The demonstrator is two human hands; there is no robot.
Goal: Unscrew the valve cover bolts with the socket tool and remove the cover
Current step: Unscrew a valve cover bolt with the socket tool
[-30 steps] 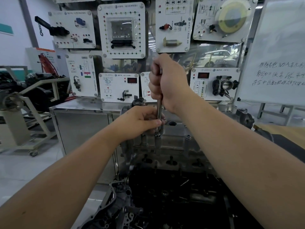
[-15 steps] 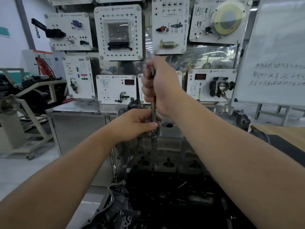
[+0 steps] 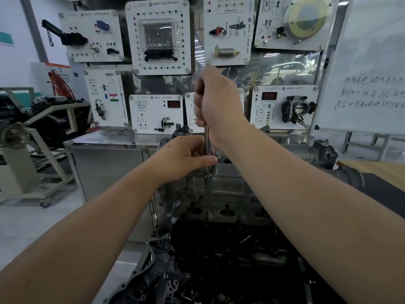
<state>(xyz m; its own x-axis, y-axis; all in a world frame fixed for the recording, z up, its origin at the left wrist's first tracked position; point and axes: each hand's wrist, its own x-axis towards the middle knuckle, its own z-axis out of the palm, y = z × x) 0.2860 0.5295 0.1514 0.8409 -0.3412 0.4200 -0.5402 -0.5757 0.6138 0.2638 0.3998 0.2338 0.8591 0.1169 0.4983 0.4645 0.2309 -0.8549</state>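
Observation:
A slim metal socket tool (image 3: 207, 143) stands upright over the grey valve cover (image 3: 228, 183) at the far end of the engine. Its socket end (image 3: 208, 175) sits on a bolt at the cover's near left edge. My right hand (image 3: 215, 104) grips the tool's upper handle in a fist. My left hand (image 3: 186, 157) pinches the lower shaft between thumb and fingers, just above the socket. The bolt head itself is hidden under the socket.
The dark engine block (image 3: 219, 260) fills the foreground, with a grey bracket casting (image 3: 162, 279) at its left. A steel cabinet (image 3: 105, 163) and a wall of training panels (image 3: 157, 36) stand behind. A whiteboard (image 3: 372, 66) is at right, an engine stand (image 3: 43, 132) at left.
Both hands keep the same hold on the tool; the view has shifted a little, and the tool stays upright on the same bolt.

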